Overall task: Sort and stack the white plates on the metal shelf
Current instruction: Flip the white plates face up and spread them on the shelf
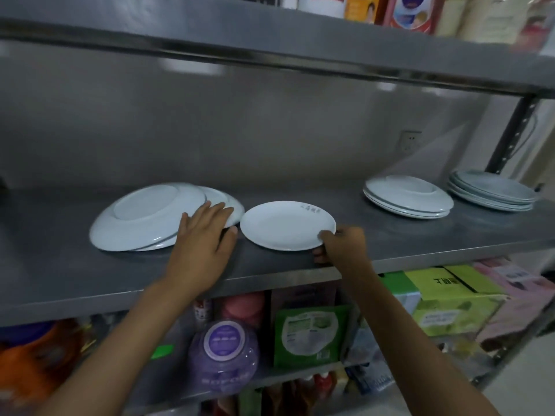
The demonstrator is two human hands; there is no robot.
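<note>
A small white plate (285,225) lies face up in the middle of the metal shelf (390,235). My right hand (342,244) pinches its near right rim, thumb on top. To its left, a large upturned white plate (141,217) leans on other plates (222,195) in a loose pile. My left hand (207,232) lies flat with fingers spread on the right edge of that pile. At the right stand two neat stacks of white plates, one (408,196) nearer and one (492,190) by the shelf post.
A grey wall backs the shelf, with a socket (410,141) on it. The upper shelf (270,46) hangs low overhead with boxes on it. Below are a purple jar (223,355), a green packet (310,334) and green boxes (450,298).
</note>
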